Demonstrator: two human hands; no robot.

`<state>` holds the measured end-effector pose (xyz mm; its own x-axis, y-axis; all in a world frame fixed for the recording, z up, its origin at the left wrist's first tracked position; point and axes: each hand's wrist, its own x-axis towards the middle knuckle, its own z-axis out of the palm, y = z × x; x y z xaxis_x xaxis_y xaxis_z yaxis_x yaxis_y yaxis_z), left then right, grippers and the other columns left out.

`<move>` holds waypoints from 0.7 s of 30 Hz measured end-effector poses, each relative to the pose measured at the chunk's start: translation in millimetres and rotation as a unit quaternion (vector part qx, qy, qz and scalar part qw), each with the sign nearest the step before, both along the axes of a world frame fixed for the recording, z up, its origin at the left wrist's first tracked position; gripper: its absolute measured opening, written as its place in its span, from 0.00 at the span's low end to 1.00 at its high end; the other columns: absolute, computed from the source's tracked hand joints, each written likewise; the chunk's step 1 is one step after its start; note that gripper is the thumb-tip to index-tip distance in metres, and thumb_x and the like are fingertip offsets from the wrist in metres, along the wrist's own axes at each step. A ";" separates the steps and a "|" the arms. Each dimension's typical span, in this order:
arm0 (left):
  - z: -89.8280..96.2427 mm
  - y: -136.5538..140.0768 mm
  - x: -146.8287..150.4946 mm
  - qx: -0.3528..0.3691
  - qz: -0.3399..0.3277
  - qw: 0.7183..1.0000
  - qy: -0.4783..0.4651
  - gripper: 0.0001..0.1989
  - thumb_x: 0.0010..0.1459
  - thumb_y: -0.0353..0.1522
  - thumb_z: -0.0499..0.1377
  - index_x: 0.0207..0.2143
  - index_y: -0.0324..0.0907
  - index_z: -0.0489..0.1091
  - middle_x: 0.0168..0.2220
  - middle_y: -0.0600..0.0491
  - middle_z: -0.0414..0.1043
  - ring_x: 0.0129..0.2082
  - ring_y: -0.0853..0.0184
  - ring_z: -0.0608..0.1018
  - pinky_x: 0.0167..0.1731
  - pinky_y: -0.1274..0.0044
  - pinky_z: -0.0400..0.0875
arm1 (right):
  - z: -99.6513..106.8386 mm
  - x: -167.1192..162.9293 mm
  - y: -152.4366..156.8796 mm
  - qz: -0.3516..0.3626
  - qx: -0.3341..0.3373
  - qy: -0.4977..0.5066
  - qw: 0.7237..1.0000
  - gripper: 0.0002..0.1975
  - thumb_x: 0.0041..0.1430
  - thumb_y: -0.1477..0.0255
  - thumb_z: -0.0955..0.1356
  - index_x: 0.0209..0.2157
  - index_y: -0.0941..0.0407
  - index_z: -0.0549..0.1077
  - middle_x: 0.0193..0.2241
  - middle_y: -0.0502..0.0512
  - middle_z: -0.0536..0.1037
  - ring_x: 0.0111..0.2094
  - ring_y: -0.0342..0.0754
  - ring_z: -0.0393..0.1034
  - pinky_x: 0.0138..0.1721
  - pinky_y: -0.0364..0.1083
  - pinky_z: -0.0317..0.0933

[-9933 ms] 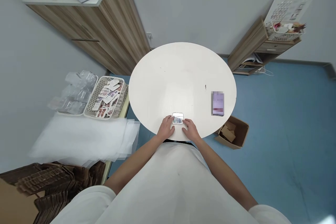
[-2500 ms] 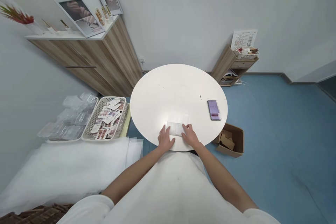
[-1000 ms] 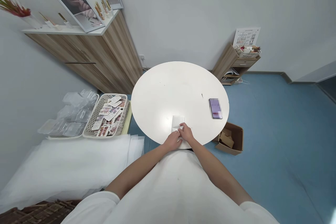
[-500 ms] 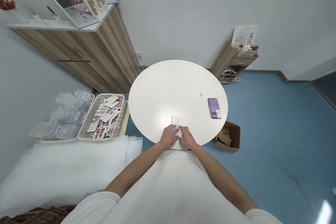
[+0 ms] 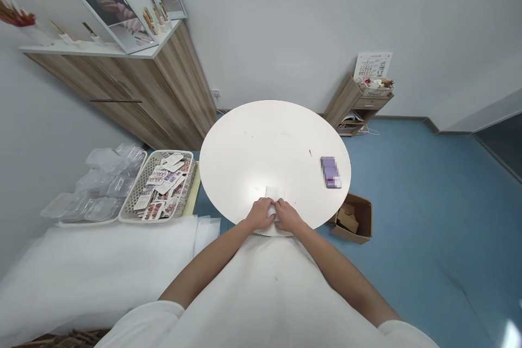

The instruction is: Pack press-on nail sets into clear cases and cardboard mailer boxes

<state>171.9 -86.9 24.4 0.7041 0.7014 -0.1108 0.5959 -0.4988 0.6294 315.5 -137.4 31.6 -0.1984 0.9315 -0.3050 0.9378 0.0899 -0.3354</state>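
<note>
A small white flat piece (image 5: 272,192), perhaps a foam sheet or pouch, lies near the front edge of the round white table (image 5: 244,152). My left hand (image 5: 260,213) is on its left side, fingers curled and closed on it. From the right, my right hand (image 5: 287,216) grips it too, its fingertips almost meeting those of the left. Between the hands a strip of the white piece shows; the rest is covered by my fingers. Its far end sticks out beyond them. Whether it is folded I cannot tell.
A purple blurred item (image 5: 330,172) lies at the table's right side. An open cardboard box (image 5: 362,217) stands on the floor below. On the left are a basket (image 5: 191,185) of printed cards, clear plastic boxes (image 5: 101,209) and white sheets (image 5: 122,261). A wooden cabinet (image 5: 175,76) stands behind.
My fingertips have drawn closer together over the far part of the white piece, now closed on it. The view has tilted slightly upward, so the surroundings sit lower in the picture.
</note>
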 end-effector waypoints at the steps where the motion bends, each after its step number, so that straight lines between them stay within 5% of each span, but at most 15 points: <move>1: 1.4 -1.2 -0.1 -0.011 -0.004 1.000 -0.001 0.16 0.48 0.33 0.53 0.42 0.43 0.62 0.42 0.50 0.67 0.44 0.60 0.67 0.43 0.69 0.61 | 0.8 1.8 -2.5 0.002 -0.011 0.009 1.000 0.26 0.41 0.73 0.68 0.45 0.59 0.61 0.40 0.60 0.64 0.36 0.50 0.62 0.35 0.47 0.59; 7: 7.6 -9.3 -2.8 -0.106 -0.026 0.993 -0.040 0.22 0.44 0.44 0.57 0.40 0.43 0.64 0.40 0.50 0.67 0.43 0.59 0.68 0.40 0.72 0.62 | 11.0 16.1 -7.2 -0.002 -0.079 0.089 0.993 0.23 0.40 0.68 0.69 0.40 0.59 0.66 0.37 0.57 0.66 0.32 0.47 0.63 0.32 0.44 0.57; 14: 4.6 2.4 -1.3 -0.252 0.055 0.961 -0.098 0.27 0.40 0.46 0.60 0.40 0.41 0.61 0.39 0.50 0.67 0.36 0.64 0.71 0.33 0.75 0.64 | 23.4 33.3 20.0 -0.031 -0.191 0.117 0.974 0.12 0.45 0.63 0.66 0.28 0.57 0.66 0.33 0.54 0.68 0.30 0.46 0.63 0.27 0.42 0.54; 21: -12.3 2.0 3.8 -0.193 0.169 0.960 -0.112 0.17 0.45 0.38 0.58 0.37 0.42 0.61 0.34 0.54 0.66 0.32 0.69 0.69 0.32 0.76 0.64 | 12.7 45.1 45.7 -0.049 -0.221 0.148 0.963 0.06 0.46 0.69 0.64 0.25 0.56 0.63 0.27 0.52 0.69 0.25 0.44 0.62 0.22 0.41 0.52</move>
<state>175.7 -84.9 12.1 0.4792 0.8315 -0.2810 0.5116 -0.0044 0.8592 360.6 -91.7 44.3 -0.2557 0.7428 -0.6187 0.7914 -0.2066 -0.5753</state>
